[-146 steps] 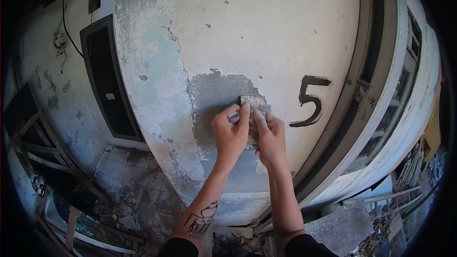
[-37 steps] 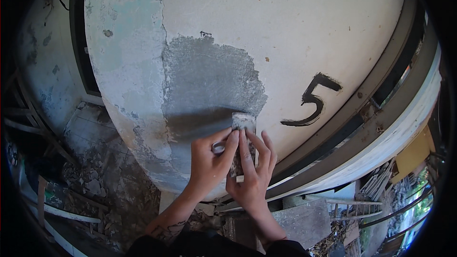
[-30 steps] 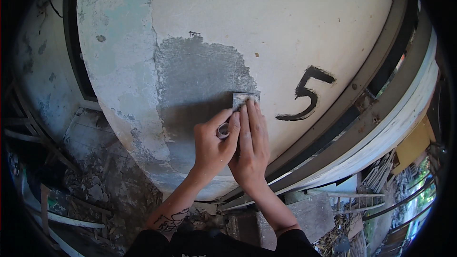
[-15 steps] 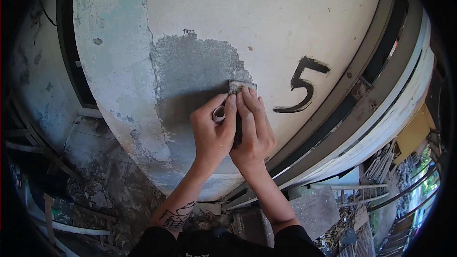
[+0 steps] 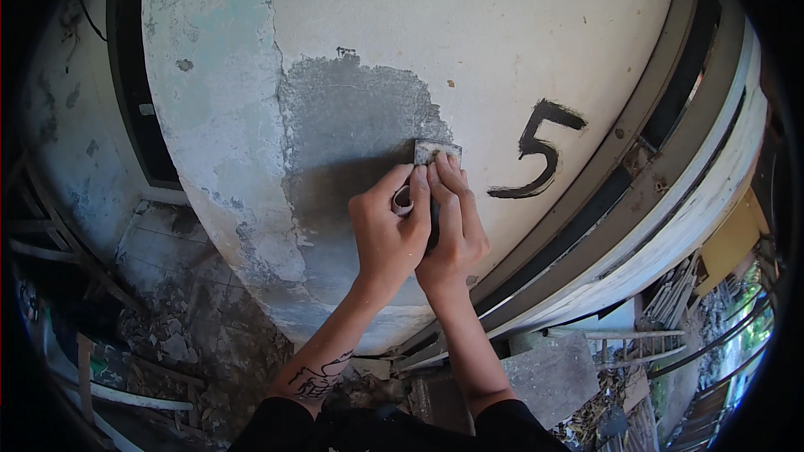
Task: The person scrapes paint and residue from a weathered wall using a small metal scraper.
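Both hands are closed together on a flat rectangular trowel, pressed against a pale, worn wall. My left hand wraps around its handle, whose round hollow end shows between thumb and fingers. My right hand lies beside it, fingers bent over the dirty grey blade with the fingertips near its upper end. Most of the tool is hidden beneath the hands. Left of and above them is a rough grey patch of bare surface, its lower part under a dark shadow.
A black painted numeral marks the wall on the right, beside a dark frame. A dark window frame is at the left. Rubble covers the floor below, with slabs and wooden pieces at the lower right.
The view has shifted slightly, so wall and hands both appear a little further right. Against the wall, the hands and trowel have hardly moved; the grip is unchanged.
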Tool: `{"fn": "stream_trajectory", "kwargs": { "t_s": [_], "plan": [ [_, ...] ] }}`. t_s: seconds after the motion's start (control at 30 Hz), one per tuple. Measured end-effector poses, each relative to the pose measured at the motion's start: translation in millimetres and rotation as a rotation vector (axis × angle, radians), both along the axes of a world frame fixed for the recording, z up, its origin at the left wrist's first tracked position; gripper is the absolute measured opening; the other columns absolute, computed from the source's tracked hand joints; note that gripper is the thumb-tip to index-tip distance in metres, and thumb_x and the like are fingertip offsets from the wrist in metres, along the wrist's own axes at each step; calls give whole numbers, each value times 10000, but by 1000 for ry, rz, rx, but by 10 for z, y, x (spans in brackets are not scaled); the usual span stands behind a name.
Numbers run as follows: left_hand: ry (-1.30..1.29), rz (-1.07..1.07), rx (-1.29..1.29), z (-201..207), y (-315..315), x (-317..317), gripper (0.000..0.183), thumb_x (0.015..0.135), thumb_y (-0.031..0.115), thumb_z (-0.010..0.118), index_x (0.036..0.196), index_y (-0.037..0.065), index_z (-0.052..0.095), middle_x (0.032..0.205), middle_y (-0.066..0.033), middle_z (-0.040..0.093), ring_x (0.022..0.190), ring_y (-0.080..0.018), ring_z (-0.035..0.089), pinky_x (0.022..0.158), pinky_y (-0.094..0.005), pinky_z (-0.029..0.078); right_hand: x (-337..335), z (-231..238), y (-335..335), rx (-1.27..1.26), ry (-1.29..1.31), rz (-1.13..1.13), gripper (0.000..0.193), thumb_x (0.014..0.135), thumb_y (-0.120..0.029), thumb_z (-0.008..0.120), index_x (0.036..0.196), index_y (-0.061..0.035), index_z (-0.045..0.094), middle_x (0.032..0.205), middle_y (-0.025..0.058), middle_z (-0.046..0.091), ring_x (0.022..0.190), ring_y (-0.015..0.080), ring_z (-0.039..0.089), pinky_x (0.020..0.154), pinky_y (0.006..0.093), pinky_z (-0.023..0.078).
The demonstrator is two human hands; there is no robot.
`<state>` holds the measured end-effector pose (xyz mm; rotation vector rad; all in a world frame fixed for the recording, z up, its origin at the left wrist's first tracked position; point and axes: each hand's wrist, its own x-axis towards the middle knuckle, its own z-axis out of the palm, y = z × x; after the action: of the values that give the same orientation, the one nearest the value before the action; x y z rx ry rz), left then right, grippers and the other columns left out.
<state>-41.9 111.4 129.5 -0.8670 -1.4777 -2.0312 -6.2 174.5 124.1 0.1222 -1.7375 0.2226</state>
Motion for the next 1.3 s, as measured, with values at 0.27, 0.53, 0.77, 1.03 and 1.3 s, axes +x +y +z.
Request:
{"fn": "stream_trajectory", "kwargs": {
  "t_s": [0.27, 0.53, 0.77, 1.03, 1.3],
  "plan": [
    [6, -10, -1, -50, 26, -6, 190, 873, 73, 535, 721, -39, 514, 500, -99, 416, 509, -23, 340, 411, -241, 302, -26, -44, 53, 4, 37, 43, 199, 766, -10, 606, 949, 65, 616, 1026, 203, 618, 1026, 351, 587, 914, 434, 454],
    [-4, 33, -9, -36, 45, -16, 180, 860, 74, 548, 718, -35, 532, 490, -98, 448, 458, -46, 363, 409, -254, 313, -41, -94, 34, -44, 56, 52, 195, 761, -10, 609, 943, 61, 619, 1040, 201, 617, 1028, 347, 587, 916, 437, 450],
    [-19, 67, -4, -10, 30, -9, 187, 854, 91, 549, 706, -23, 534, 508, -133, 480, 402, -116, 409, 410, -282, 334, -41, -87, 29, -49, 48, 54, 196, 748, -14, 623, 934, 49, 626, 1047, 191, 617, 1037, 341, 584, 912, 432, 454],
    [-45, 27, -11, 76, -4, 25, 195, 847, 93, 547, 689, -19, 527, 501, -141, 463, 392, -127, 428, 410, -286, 336, -5, 24, -13, -46, 49, 60, 251, 706, 1, 644, 955, 30, 626, 1043, 183, 621, 1048, 332, 578, 909, 430, 460],
    [-48, 42, -26, 73, -11, 30, 207, 842, 93, 544, 669, -16, 516, 504, -154, 464, 389, -195, 470, 412, -298, 346, 9, 0, 9, -39, 4, 55, 256, 697, 15, 641, 953, 26, 626, 1041, 185, 620, 1055, 342, 573, 913, 426, 454]
  ]
}}
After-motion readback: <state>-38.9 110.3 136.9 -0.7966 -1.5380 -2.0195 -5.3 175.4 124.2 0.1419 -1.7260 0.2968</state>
